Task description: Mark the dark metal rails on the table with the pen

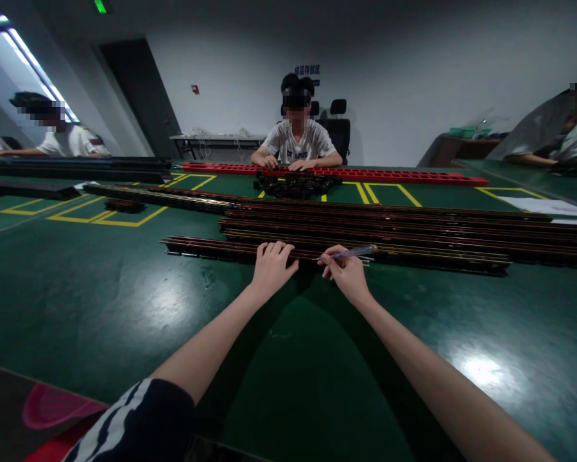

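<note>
Pressing flat with spread fingers, the left hand (271, 264) rests on the nearest long rail (336, 255), which lies across the green table (124, 308). Just right of it, the right hand (346, 269) pinches a slim pen-like tool (350, 253) over the same rail. The rail looks stiff, narrow and probably heavy; taking it near the middle seems safest.
</note>
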`<state>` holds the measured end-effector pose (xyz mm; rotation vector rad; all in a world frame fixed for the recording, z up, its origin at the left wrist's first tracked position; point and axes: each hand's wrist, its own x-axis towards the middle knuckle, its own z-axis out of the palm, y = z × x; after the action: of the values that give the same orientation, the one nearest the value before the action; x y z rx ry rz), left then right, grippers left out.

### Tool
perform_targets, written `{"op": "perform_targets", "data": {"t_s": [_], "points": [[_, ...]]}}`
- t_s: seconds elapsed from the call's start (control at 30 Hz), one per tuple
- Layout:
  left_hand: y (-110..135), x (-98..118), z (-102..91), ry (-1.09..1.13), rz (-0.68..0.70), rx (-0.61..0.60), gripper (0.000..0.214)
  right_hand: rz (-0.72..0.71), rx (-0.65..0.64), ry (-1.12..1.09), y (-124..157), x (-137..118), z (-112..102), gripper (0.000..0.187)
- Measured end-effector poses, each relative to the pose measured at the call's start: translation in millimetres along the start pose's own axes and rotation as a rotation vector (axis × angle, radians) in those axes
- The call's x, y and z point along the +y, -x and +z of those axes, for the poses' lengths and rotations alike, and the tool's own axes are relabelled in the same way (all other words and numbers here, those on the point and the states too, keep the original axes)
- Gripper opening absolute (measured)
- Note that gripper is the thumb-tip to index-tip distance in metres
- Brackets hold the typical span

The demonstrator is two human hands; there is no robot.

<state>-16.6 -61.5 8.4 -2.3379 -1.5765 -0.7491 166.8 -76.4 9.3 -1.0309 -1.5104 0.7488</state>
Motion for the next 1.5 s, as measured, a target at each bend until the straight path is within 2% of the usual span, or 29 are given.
{"op": "perform_targets", "data": {"t_s": [0.43,0.67,1.5], "points": [[1.6,-1.0,5.0,-0.025,0.008,0.051,0.023,0.005,0.096,0.031,3.5,1.9,-1.9,0.03],[1.4,-1.4,4.9,-0.026,0.013,0.042,0.023,0.0,0.057,0.02,2.9,2.3,-2.7,0.029],[2.4,-0.9,3.2,-0.008,0.045,0.06,0.026,0.048,0.113,-0.048,4.1,-1.5,-0.8,0.034]]}}
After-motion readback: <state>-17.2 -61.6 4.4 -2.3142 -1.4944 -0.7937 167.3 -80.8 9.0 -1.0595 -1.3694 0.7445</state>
